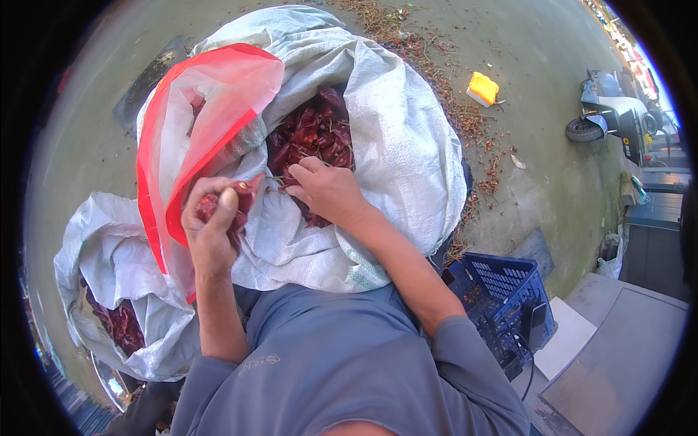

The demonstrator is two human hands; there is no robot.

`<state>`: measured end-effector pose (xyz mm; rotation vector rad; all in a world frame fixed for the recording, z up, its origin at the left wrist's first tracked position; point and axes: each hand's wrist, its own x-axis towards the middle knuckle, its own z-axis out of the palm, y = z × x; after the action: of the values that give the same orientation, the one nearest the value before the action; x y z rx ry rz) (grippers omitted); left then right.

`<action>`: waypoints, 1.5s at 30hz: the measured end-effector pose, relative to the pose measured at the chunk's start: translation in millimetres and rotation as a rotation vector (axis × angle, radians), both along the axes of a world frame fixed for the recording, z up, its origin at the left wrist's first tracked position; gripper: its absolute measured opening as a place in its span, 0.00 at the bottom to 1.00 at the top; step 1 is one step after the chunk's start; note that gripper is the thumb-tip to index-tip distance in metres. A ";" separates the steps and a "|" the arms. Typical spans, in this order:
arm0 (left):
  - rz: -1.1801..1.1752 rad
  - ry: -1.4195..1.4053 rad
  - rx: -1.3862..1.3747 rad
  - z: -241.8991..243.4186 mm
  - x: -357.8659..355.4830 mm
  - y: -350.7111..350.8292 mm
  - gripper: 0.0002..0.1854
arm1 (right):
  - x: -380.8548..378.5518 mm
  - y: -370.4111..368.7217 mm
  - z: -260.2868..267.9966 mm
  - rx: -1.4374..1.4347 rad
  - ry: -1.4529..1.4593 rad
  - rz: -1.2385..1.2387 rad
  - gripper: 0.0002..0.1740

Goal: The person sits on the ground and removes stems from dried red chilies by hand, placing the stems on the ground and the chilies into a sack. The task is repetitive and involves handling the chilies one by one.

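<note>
Dried red chili peppers (313, 131) fill the mouth of a large white woven sack (403, 141) in front of me. My left hand (212, 218) is closed around several chilies (240, 210), beside a red-edged translucent plastic bag (218, 87) that lies over the sack's left side. More chilies show faintly inside that bag. My right hand (322, 188) is at the near edge of the chilies in the sack, its fingertips on a chili stem or pod; how firmly they pinch it is hard to tell.
A second white woven sack (103, 229) with dried chilies stands at the left. At the right are a blue plastic crate (501, 272) and a pale board (564, 338). Stems and chili scraps (469, 125) litter the concrete, near a yellow-and-white block (483, 89). A scooter (616, 114) stands farther off.
</note>
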<state>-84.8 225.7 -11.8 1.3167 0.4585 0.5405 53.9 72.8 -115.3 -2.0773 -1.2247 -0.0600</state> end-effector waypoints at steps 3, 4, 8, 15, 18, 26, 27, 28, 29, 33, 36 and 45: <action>0.120 0.026 0.159 22.1 19.2 41.9 0.07 | -3.6 15.2 -11.7 -0.326 -0.083 0.065 0.20; 0.176 -0.046 0.127 24.3 30.7 48.8 0.08 | -4.2 17.0 -15.1 -0.286 -0.032 0.072 0.22; 0.125 -0.071 0.123 17.0 31.5 86.7 0.08 | -1.8 9.2 -17.4 -0.186 0.120 0.055 0.20; 0.106 -0.107 0.133 12.6 28.6 109.7 0.08 | 0.2 6.7 -23.6 -0.138 0.182 0.058 0.20; 0.083 -0.124 0.121 15.7 28.5 115.1 0.08 | 1.6 6.9 -30.6 -0.083 0.206 0.027 0.20; 0.240 0.054 0.459 31.5 44.6 127.6 0.09 | 1.3 10.1 -35.3 0.066 0.191 0.003 0.16; 0.181 0.308 0.740 27.6 47.8 144.3 0.14 | 1.8 8.3 -38.1 0.102 0.195 -0.013 0.15; 0.120 0.405 0.822 28.3 51.8 139.6 0.17 | 2.4 7.3 -35.3 0.153 0.241 -0.038 0.15; 0.055 0.499 0.905 28.2 55.8 134.4 0.20 | 2.0 4.4 -31.6 0.200 0.251 -0.047 0.15; 0.287 0.253 1.548 25.1 46.3 80.5 0.22 | -1.8 -4.5 -8.7 0.382 0.333 -0.081 0.13; -0.032 0.298 1.099 3.5 35.4 13.1 0.19 | -15.2 -8.3 7.4 0.496 0.459 -0.071 0.11; -0.478 0.493 0.547 -75.1 24.3 -23.6 0.14 | -23.6 -31.1 4.3 0.320 0.721 -0.056 0.17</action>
<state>-60.5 202.0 -86.9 2.0276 0.3852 -0.0841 30.3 41.7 -110.9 -1.6279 -0.6601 0.4077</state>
